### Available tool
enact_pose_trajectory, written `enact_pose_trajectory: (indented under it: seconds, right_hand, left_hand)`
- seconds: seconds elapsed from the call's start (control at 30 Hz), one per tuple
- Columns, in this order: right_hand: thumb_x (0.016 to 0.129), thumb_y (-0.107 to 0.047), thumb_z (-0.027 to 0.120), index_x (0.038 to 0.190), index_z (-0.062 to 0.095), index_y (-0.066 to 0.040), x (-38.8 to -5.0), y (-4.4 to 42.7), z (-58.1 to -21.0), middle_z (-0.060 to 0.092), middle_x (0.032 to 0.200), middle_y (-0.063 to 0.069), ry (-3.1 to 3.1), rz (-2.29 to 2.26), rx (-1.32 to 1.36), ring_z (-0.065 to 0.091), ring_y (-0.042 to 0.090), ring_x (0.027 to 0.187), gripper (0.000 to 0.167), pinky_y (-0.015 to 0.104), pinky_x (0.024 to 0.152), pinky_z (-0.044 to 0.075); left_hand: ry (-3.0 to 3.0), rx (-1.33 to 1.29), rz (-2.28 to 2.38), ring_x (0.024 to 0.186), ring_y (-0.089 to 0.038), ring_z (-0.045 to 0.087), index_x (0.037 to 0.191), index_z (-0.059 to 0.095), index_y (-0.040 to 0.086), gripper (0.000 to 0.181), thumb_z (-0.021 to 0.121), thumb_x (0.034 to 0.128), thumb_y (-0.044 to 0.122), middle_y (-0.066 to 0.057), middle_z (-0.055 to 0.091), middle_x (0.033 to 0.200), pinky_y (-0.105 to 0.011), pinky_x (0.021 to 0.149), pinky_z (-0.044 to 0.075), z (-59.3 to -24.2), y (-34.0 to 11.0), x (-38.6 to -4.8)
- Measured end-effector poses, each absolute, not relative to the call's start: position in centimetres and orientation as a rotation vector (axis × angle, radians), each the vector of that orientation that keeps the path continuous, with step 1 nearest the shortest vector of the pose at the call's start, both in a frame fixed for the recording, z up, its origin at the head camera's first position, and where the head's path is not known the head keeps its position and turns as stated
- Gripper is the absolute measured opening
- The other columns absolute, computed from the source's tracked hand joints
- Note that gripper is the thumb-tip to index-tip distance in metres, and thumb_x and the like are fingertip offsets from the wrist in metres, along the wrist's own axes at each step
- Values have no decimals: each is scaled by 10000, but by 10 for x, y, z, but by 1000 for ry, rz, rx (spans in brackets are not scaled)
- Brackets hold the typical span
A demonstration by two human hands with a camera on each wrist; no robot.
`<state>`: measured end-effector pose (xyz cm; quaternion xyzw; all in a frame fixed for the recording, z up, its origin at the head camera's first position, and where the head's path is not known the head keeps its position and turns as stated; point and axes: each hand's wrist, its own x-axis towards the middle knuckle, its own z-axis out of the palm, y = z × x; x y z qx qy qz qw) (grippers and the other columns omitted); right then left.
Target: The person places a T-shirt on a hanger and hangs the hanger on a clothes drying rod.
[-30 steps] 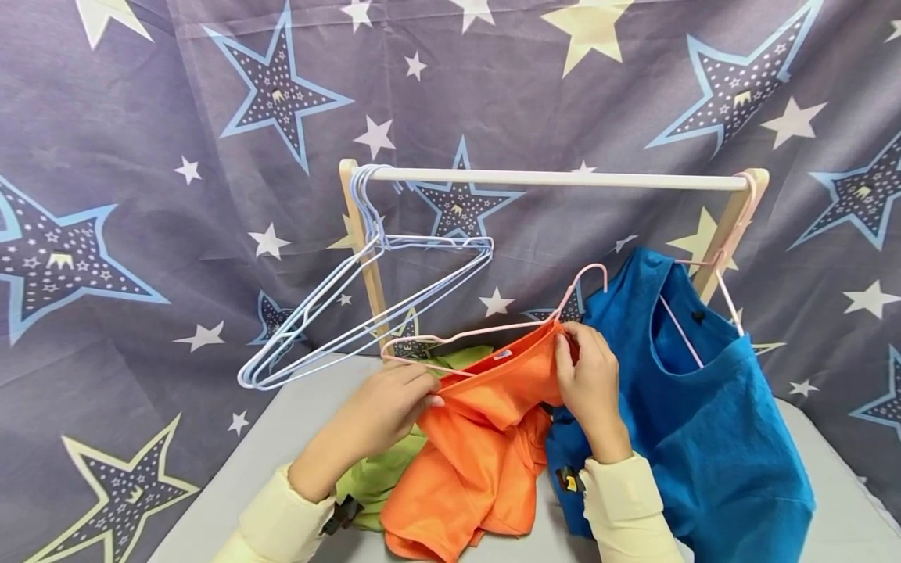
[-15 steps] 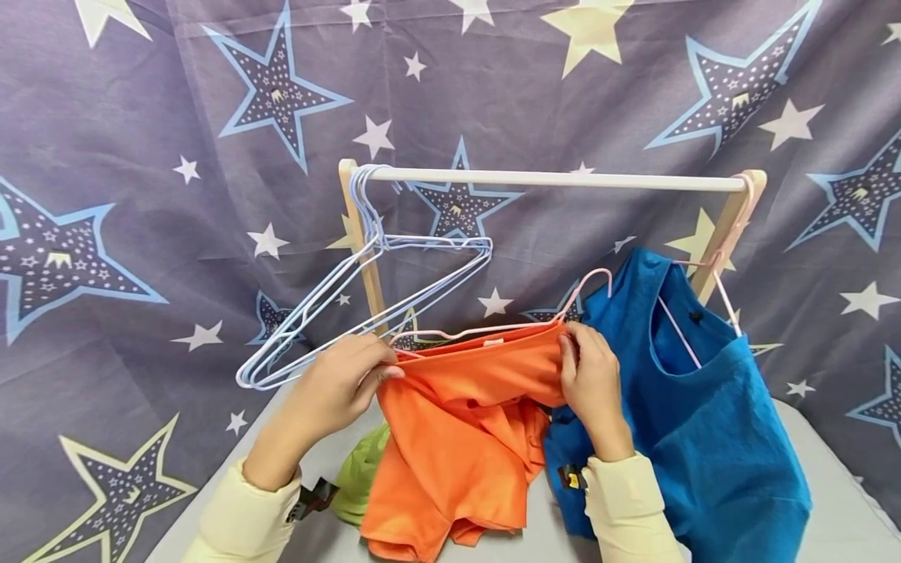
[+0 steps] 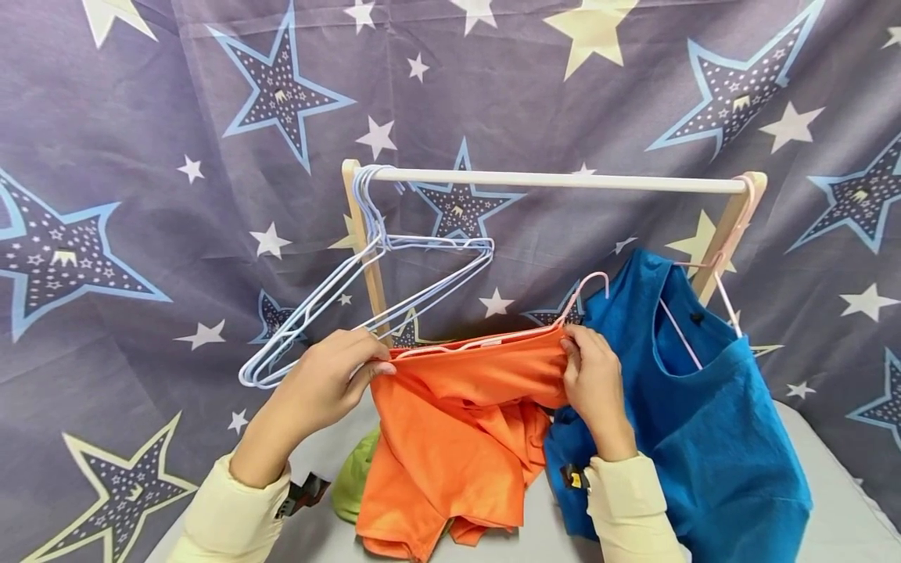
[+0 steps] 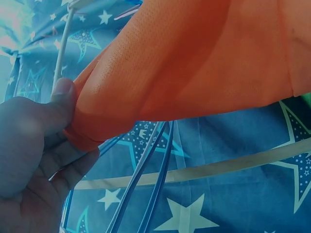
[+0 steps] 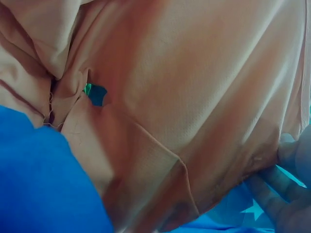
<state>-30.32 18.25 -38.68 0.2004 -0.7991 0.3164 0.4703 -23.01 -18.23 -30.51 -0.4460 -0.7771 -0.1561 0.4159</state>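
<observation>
An orange garment hangs between my hands, its wide top opening stretched sideways and a white label inside. A pink hanger lies within that opening; its hook sticks up at the right end. My left hand pinches the left end of the opening, thumb on the near side. At the right end, my right hand grips the edge beside the hanger's hook. In the left wrist view, thumb and fingers hold a fold of the orange cloth. The right wrist view shows the cloth close up, with the fingers partly out of frame.
A rack with a white rail stands behind. Several pale blue hangers hang at its left end. A blue shirt hangs on a pink hanger at the right. Green cloth lies under the orange garment on the grey surface.
My left hand has moved left, drawing the orange garment's opening wide and over the hanger's left end, which is now inside the cloth. My right hand has stayed nearly in place.
</observation>
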Motion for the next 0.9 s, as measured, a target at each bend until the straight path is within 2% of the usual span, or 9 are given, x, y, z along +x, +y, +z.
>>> enact_pose_trajectory:
  seconds: [0.13,0.23,0.33,0.43,0.5,0.73,0.9]
  right_hand:
    - [954,44,645,1072,679,23,-302,180,-387,698,997,221,-1971,770,504,634,398,879,124,553,821,542]
    - [954,43,647,1071,682,16,-301,178,-387,702,1006,212,-1978,769,503,638,388,886,125,547,827,546]
    - [952,44,653,1075,688,13,-301,177,-387,707,1020,205,-1984,771,505,645,381,897,132,543,836,551]
    - [956,34,656,1083,691,9,-300,175,-387,709,1028,198,-1988,771,518,649,373,901,134,540,835,551]
    - [953,35,660,1084,694,12,-300,175,-387,712,1030,197,-1984,771,529,654,371,896,137,541,827,554]
    - [943,39,670,1073,696,7,-299,174,-387,720,1029,176,-1973,761,580,656,349,886,136,528,810,558]
    - [947,20,670,1055,697,-5,-299,174,-384,722,1016,159,-1969,768,587,656,336,882,114,522,806,554]
  left_hand:
    - [-1964,-1111,-379,807,-200,629,943,680,94,291,560,1040,340,14,669,901,-366,747,533,-305,-183,-230]
    - [-1981,-1103,-380,804,-197,624,944,681,100,208,629,1016,288,17,664,900,-366,744,532,-306,-184,-230]
    - [-1997,-1099,-383,797,-190,619,939,679,103,103,744,941,184,20,660,894,-363,734,528,-308,-184,-231]
    - [-2009,-1100,-392,800,-182,620,936,684,106,161,816,847,84,23,665,897,-360,730,526,-308,-183,-232]
    - [-2018,-1108,-411,808,-175,625,937,690,105,184,822,825,42,23,673,907,-354,731,528,-309,-182,-233]
    - [-2077,-1151,-534,809,-111,618,966,715,89,187,756,860,-59,37,673,914,-293,730,524,-313,-179,-243]
    - [-2109,-1113,-556,823,-137,616,993,741,89,147,772,878,3,18,674,913,-325,755,523,-319,-174,-248]
